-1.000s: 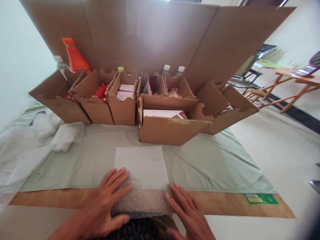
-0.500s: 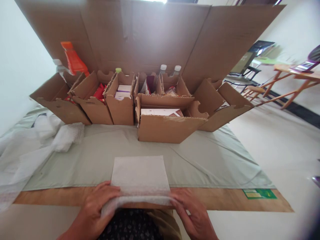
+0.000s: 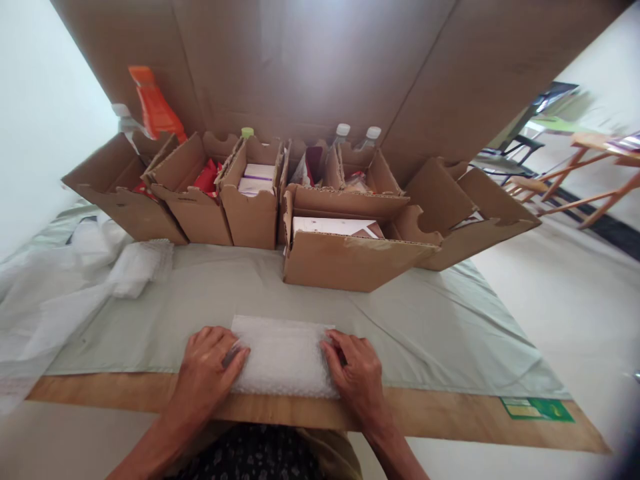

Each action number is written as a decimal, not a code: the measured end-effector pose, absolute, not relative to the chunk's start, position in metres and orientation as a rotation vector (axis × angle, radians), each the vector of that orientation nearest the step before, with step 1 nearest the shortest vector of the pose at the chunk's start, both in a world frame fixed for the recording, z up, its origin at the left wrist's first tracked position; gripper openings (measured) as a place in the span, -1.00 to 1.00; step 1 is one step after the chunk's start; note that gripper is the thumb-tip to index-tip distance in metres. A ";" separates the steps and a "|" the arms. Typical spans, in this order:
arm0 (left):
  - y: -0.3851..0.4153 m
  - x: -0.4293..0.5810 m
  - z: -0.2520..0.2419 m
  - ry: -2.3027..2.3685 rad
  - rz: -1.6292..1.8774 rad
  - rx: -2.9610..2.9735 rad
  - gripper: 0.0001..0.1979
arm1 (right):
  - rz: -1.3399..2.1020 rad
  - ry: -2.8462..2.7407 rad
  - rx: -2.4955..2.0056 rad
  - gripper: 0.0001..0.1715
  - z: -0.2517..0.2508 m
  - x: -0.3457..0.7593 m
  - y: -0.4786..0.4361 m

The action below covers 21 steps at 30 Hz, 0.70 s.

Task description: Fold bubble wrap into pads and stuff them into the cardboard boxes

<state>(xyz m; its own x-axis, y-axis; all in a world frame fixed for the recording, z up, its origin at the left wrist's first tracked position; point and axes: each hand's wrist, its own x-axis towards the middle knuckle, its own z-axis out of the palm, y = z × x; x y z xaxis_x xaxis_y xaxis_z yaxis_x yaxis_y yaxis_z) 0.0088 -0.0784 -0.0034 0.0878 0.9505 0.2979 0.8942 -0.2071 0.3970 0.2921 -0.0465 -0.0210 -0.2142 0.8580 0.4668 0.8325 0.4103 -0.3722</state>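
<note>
A sheet of bubble wrap lies folded flat at the table's front edge, over a pale flat layer that shows only as a thin strip at its far side. My left hand grips the left edge of the wrap, thumb on top and fingers curled at the corner. At the right edge, my right hand pinches the wrap between thumb and fingers. What lies under the wrap is hidden.
More bubble wrap is heaped at the left. Behind stand several cardboard bins, including a front bin holding a white box. An orange bottle stands at back left, before a tall cardboard panel. A green label lies on the wooden edge.
Both hands have moved forward, away from my body, bringing the near flap of bubble wrap up over the pale sheet. The view has shifted slightly.
</note>
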 end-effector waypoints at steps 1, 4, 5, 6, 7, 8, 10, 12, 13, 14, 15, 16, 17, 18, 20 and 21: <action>-0.077 0.009 -0.005 1.927 0.731 2.272 -0.79 | 0.003 -2.078 -1.441 -0.71 -0.021 0.293 -0.046; -0.074 0.007 -0.008 2.073 0.616 2.350 -0.72 | -0.095 -2.152 -1.506 -0.66 -0.018 0.295 -0.041; -0.073 0.006 -0.009 2.126 0.562 2.361 -0.65 | -0.098 -2.179 -1.528 -0.61 -0.016 0.296 -0.038; -0.073 0.005 -0.009 2.168 0.504 2.366 -0.61 | -0.077 -2.210 -1.542 -0.58 -0.014 0.295 -0.035; -0.072 0.004 -0.009 2.193 0.455 2.364 -0.61 | -0.028 -2.241 -1.548 -0.60 -0.011 0.295 -0.031; -0.071 0.003 -0.009 2.192 0.427 2.353 -0.65 | 0.040 -2.263 -1.546 -0.68 -0.009 0.294 -0.028; -0.070 0.003 -0.009 2.123 0.449 2.302 -0.72 | 0.184 -2.260 -1.517 -0.89 -0.004 0.292 -0.025; -0.070 0.003 -0.008 2.017 0.542 2.211 -0.75 | 0.322 -2.206 -1.480 -0.89 0.001 0.290 -0.028; -0.070 0.002 -0.006 1.971 0.584 2.148 -0.76 | 0.400 -2.170 -1.477 -0.87 0.004 0.290 -0.033; -0.069 0.001 -0.002 1.941 0.596 2.075 -0.76 | 0.492 -2.132 -1.486 -0.86 0.006 0.291 -0.039; -0.068 -0.001 0.002 1.923 0.580 2.001 -0.75 | 0.593 -2.093 -1.498 -0.87 0.009 0.291 -0.047; -0.066 -0.004 0.009 1.909 0.549 1.937 -0.76 | 0.690 -2.055 -1.504 -0.90 0.011 0.291 -0.056; -0.063 -0.007 0.016 1.896 0.520 1.893 -0.77 | 0.772 -2.020 -1.498 -0.90 0.012 0.290 -0.064; -0.058 -0.010 0.024 1.889 0.502 1.877 -0.80 | 0.830 -1.991 -1.477 -0.81 0.012 0.288 -0.073; -0.041 -0.015 0.039 1.881 0.518 1.945 -0.78 | 0.891 -1.962 -1.408 -0.53 0.008 0.281 -0.087; -0.030 -0.016 0.045 1.878 0.534 2.023 -0.70 | 0.895 -1.963 -1.385 -0.43 0.004 0.275 -0.093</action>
